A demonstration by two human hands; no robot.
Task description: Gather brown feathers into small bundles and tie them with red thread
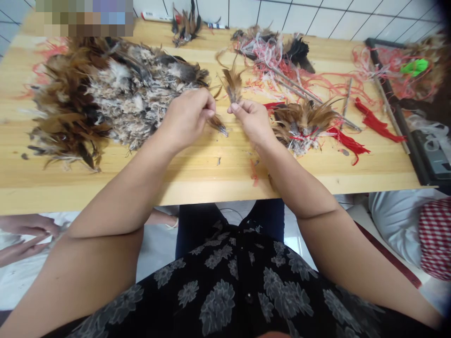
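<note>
Left hand's grip [188, 119] pinches closed on a small soft brown feather [217, 124], right hand's grip [252, 121] on a tawny pointed feather [232, 84]; both weightless, fragile, best taken near the stiff base.

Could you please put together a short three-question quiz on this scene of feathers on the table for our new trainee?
1. The left hand and the right hand each pinch a feather tuft. Which hand holds its feather tuft pointing upward?
2. True or false: the other person's hands, seen below the table edge, are touching the big feather heap.
3. What colour is the string around the feather bunch to the right of the hands?

Key: 1. The right hand. 2. False. 3. Red.
</note>
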